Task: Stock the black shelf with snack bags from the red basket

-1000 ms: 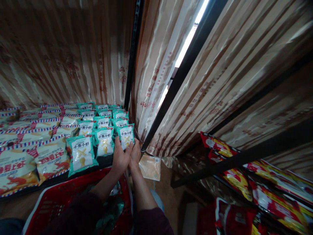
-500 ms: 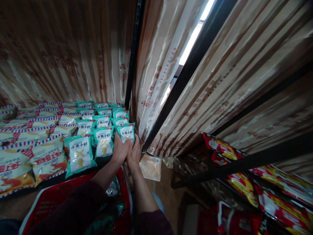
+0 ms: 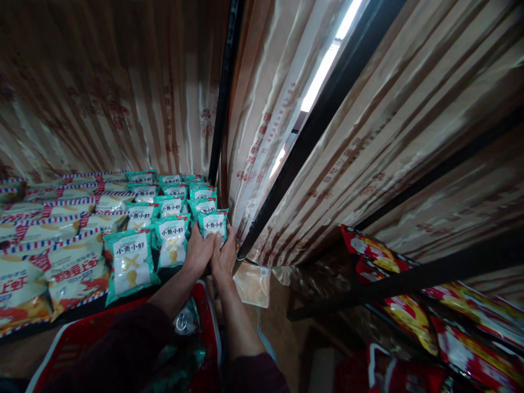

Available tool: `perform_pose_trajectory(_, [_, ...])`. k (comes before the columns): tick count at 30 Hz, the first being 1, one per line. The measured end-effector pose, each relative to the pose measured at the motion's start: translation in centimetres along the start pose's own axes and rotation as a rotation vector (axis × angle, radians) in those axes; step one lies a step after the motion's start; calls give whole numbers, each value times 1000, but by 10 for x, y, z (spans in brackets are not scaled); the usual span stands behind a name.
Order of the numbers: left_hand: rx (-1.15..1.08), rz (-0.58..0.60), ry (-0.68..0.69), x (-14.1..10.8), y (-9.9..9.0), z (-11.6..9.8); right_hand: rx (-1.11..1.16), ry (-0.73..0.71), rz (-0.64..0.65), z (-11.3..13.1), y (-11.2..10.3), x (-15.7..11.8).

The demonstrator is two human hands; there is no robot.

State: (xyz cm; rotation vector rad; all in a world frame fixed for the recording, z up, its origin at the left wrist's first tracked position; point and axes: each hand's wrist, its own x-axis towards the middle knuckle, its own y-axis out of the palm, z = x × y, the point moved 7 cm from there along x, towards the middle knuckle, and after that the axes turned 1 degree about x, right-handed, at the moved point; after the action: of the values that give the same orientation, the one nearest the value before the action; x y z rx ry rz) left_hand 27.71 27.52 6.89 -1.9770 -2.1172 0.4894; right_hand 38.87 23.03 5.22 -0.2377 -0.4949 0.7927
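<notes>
Both my hands close around the lower half of a small teal-and-white snack bag point(image 3: 214, 222) at the front of the right-hand row. My left hand point(image 3: 200, 252) grips its left side, and my right hand point(image 3: 224, 255) its right side, thumbs side by side on the front. The bag stands upright against another teal bag point(image 3: 203, 205) behind it. To the left, a teal bag point(image 3: 172, 241) in the neighbouring row touches or nearly touches my left hand. A larger-looking teal bag point(image 3: 131, 265) leans at the front of the third row.
White snack bags point(image 3: 76, 267) with striped edges fill the shelf's left side. Below my forearms is a red basket point(image 3: 208, 311) holding teal bags. Dark metal posts point(image 3: 254, 232) and beige curtains point(image 3: 155, 120) stand close by. Red-and-yellow bags point(image 3: 405, 311) lie on a rack at right.
The view has shifted slightly. My hands stay on the same snack bag, with hardly any visible movement.
</notes>
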Motion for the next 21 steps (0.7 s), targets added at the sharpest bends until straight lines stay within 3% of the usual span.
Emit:
perform_pose_trajectory(4, [-27,2,-37,2,1,3,16,-29,-1,0,2,1])
perform_pose_trajectory(13, [-126,22,60,5,15,-2,-25,-186,-15,3,7,6])
perform_pose_trajectory(21, [-203,14,65,12,12,-1,-136,-225,-25,9,11,10])
